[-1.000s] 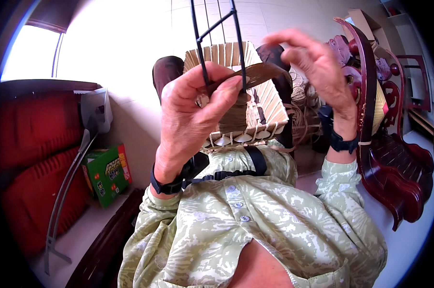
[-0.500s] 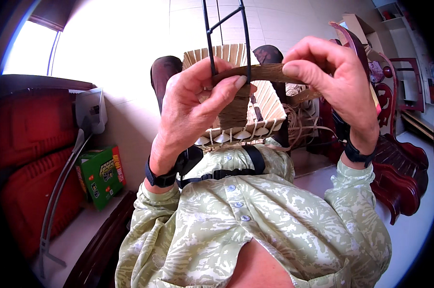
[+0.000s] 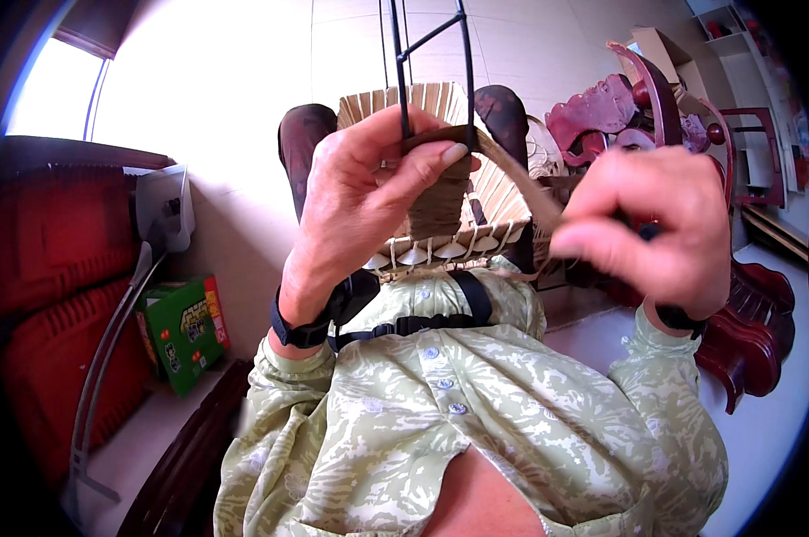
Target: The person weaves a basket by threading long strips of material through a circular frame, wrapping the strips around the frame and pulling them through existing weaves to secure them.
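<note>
From the head view I look down over a pale green patterned shirt (image 3: pixel 476 403) at both raised hands. The left hand (image 3: pixel 359 206) is closed, thumb and forefinger pinched on a flat brown weaving strip (image 3: pixel 512 166) right where it wraps the thin black metal handle frame (image 3: pixel 467 80) of a pale woven bamboo basket (image 3: pixel 440 224). The basket sits just under and behind that hand, resting toward the lap, its open splint ends fanning along the lower rim.

The right hand (image 3: pixel 655 228) is well off to the right of the left one. It is blurred; its fingers are curled together, and the strip runs toward them, so I judge it closed on the strip's free end, though the contact itself is not sharp.

I judge the strip to be light, thin and springy: it bends in a smooth arc between the hands, yet it would likely crease or split if folded hard. It is best held flat between finger pads, close to the wrap. The basket looks light and fairly stiff, and the frame is its firmest place to grip.

Both wrists are lifted and bent inward, forearms rising from the lower edge, each with a dark wristband. Beyond the left hand stands a green cardboard box (image 3: pixel 185 331); beyond the right hand, a dark red carved wooden chair (image 3: pixel 744 331).
</note>
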Action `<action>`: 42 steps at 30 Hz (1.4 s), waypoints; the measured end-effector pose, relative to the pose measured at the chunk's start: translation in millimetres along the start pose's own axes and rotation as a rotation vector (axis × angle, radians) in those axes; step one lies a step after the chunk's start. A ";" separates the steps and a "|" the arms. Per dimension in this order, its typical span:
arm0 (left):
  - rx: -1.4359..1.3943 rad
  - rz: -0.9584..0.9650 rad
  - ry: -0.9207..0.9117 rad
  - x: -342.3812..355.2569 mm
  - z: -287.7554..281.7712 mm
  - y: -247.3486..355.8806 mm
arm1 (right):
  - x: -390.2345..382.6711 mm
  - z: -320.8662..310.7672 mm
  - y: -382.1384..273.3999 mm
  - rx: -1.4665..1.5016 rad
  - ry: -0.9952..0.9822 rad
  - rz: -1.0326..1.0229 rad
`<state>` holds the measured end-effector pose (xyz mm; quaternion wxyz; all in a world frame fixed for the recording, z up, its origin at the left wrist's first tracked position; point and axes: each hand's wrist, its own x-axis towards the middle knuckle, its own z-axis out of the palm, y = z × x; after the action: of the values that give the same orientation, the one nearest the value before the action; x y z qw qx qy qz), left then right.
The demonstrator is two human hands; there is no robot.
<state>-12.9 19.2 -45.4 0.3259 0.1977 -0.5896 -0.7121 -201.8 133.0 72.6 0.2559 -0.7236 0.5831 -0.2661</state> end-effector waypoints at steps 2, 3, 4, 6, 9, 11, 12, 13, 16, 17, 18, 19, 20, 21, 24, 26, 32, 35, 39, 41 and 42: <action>0.078 0.020 0.029 -5.5 -1.2 -0.6 | 14.6 16.2 -3.8 0.084 -0.050 -0.198; 0.102 0.021 0.043 -7.4 -1.4 -0.5 | 21.5 26.2 -6.7 0.188 -0.055 -0.163; 0.124 0.023 0.059 -8.9 -1.7 0.0 | 27.3 35.2 -9.1 0.390 -0.063 -0.065; 0.116 0.033 0.089 -14.7 -0.6 3.5 | 34.6 49.7 -15.2 0.872 -0.067 0.200; 0.047 0.280 0.171 -20.2 7.8 7.7 | 38.2 52.9 -15.0 1.024 -0.013 0.278; 0.049 0.399 0.262 -22.1 11.2 4.2 | 37.6 55.3 -15.6 1.039 0.026 0.292; 0.097 0.471 0.302 -20.2 9.6 0.0 | 38.8 57.1 -17.7 1.013 0.051 0.294; 0.359 0.565 0.280 -18.8 1.5 -3.6 | 39.2 58.5 -19.5 0.986 0.076 0.296; 0.320 0.518 0.408 -17.8 9.4 -5.7 | 32.1 69.9 -12.8 0.382 0.339 -0.174; 0.293 0.505 0.402 -17.8 8.6 -5.9 | 28.9 77.6 -6.5 0.260 0.433 -0.361; 0.258 0.489 0.382 -12.6 9.3 -5.6 | 25.3 82.0 0.3 0.127 0.546 -0.514; 0.246 0.477 0.385 -13.8 7.9 -5.2 | 12.9 94.4 -5.9 0.266 0.477 -0.607; 0.225 0.490 0.385 -15.3 8.5 -6.5 | 4.2 110.4 -7.1 0.297 0.404 -0.607; 0.202 0.488 0.368 -14.1 7.8 -7.1 | -5.1 124.3 -10.1 0.304 0.340 -0.587; 0.162 0.484 0.352 -15.2 3.8 -6.4 | -11.1 146.3 15.3 -0.212 0.234 -0.379; 0.149 0.485 0.344 -15.0 1.1 -6.4 | -6.9 141.9 20.9 -0.271 0.391 -0.060; 0.156 0.479 0.314 -11.1 -1.9 -6.0 | 19.8 121.3 41.9 0.206 0.673 0.086; 0.208 0.448 0.291 -10.6 -5.3 -3.4 | 40.9 123.8 41.2 0.873 0.678 0.035; 0.244 0.449 0.301 -7.4 -10.8 -2.8 | 44.8 123.4 45.1 0.763 0.663 0.093; 0.224 0.423 0.314 -4.2 -9.7 -2.0 | 47.3 129.6 45.4 0.825 0.737 0.047; 0.197 0.386 0.318 -1.2 -7.0 1.1 | 47.4 131.6 42.4 0.779 0.757 0.081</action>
<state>-7.1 14.9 -46.0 0.5233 0.2216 -0.6243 -0.5361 -133.4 86.3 -47.9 0.2871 -0.4057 0.5204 -0.6944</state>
